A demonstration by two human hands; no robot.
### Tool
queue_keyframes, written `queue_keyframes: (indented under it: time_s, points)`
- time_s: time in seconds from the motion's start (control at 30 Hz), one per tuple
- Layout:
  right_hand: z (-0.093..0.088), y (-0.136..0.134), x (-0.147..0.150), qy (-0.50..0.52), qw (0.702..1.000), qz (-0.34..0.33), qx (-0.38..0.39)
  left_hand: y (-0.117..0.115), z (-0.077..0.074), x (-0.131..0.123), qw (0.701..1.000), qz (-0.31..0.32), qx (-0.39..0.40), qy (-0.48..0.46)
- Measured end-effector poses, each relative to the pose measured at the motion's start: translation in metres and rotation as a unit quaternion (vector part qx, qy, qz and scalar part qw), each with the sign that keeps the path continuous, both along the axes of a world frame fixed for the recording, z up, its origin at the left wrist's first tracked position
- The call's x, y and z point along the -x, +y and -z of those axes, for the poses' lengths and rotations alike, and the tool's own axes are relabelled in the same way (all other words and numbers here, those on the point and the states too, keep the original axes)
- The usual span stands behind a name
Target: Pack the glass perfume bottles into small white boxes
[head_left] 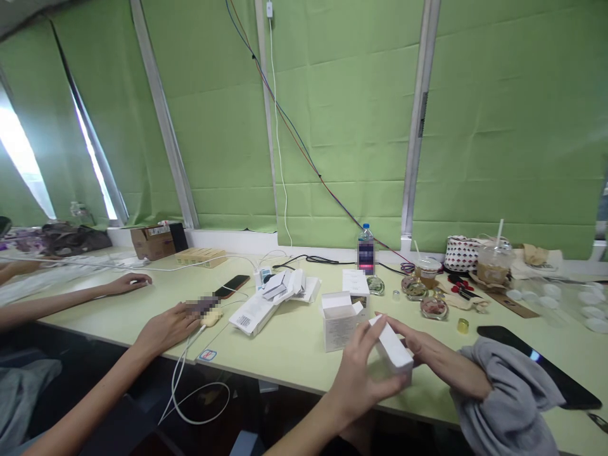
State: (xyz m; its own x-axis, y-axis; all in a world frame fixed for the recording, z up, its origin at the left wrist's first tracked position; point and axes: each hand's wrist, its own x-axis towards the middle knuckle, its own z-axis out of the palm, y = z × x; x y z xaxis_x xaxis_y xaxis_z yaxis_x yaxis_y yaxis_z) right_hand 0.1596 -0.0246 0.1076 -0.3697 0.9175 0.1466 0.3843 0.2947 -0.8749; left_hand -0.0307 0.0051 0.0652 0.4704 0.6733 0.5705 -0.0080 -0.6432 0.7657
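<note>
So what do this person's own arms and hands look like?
Two bare hands, no gloves, rings or watch in view. The left hand has a bare forearm, no sleeve showing. The right hand emerges from a loose grey sleeve bunched at the wrist.

Left hand, bare forearm coming up from below, fingers curled against the near side of the small white box. Right hand, wrist grey-sleeved, lies right of the box, fingers stretched along its far side, gripping.
</note>
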Motion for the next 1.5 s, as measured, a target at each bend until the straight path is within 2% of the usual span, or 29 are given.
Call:
queue_keyframes:
  time_s: [0.03, 0.1, 0.17, 0.27, 0.4, 0.53, 0.6, 0.7, 0.77, 0.87, 1.03, 1.27, 1.4, 1.5]
  points:
    - [-0.001, 0.000, -0.001, 0.014, 1.000, -0.012, 0.005, -0.001, -0.003, 0.000, 0.996, 0.030, 0.070, -0.049]
    - [-0.005, -0.001, -0.005, 0.033, 0.999, -0.040, 0.008, -0.001, -0.007, 0.000, 0.962, 0.102, 0.208, -0.148]
    - [-0.011, -0.004, -0.010, 0.031, 0.998, -0.061, -0.001, -0.001, -0.008, -0.002, 0.908, 0.170, 0.309, -0.228]
    - [-0.015, -0.007, -0.017, 0.009, 0.995, -0.098, -0.006, -0.001, -0.007, -0.005, 0.825, 0.232, 0.405, -0.319]
    - [-0.012, -0.011, -0.022, -0.045, 0.993, -0.103, -0.033, -0.002, -0.011, -0.010, 0.737, 0.256, 0.484, -0.396]
    - [-0.015, -0.018, -0.015, -0.055, 0.992, -0.073, -0.092, -0.004, -0.017, -0.011, 0.693, 0.230, 0.540, -0.419]
    - [-0.020, -0.022, -0.010, -0.046, 0.989, -0.054, -0.127, -0.005, -0.019, -0.011, 0.685, 0.218, 0.553, -0.421]
    - [-0.025, -0.026, -0.002, -0.050, 0.979, 0.015, -0.199, -0.005, -0.020, -0.009, 0.692, 0.218, 0.552, -0.410]
    - [-0.026, -0.026, 0.001, -0.073, 0.961, 0.064, -0.258, -0.005, -0.021, -0.009, 0.692, 0.223, 0.559, -0.399]
    - [-0.023, -0.021, 0.002, -0.112, 0.936, 0.098, -0.319, -0.006, -0.020, -0.011, 0.688, 0.231, 0.563, -0.396]
    - [-0.019, -0.018, 0.003, -0.136, 0.913, 0.118, -0.366, -0.003, -0.015, -0.015, 0.698, 0.227, 0.546, -0.403]
    - [-0.018, -0.020, 0.008, -0.174, 0.900, 0.078, -0.391, -0.003, -0.012, -0.016, 0.695, 0.234, 0.553, -0.395]
    - [-0.013, -0.015, 0.010, -0.190, 0.879, 0.089, -0.427, -0.005, -0.013, -0.016, 0.696, 0.234, 0.544, -0.406]
    - [-0.010, -0.013, 0.008, -0.186, 0.882, 0.100, -0.421, -0.007, -0.014, -0.015, 0.704, 0.239, 0.538, -0.397]
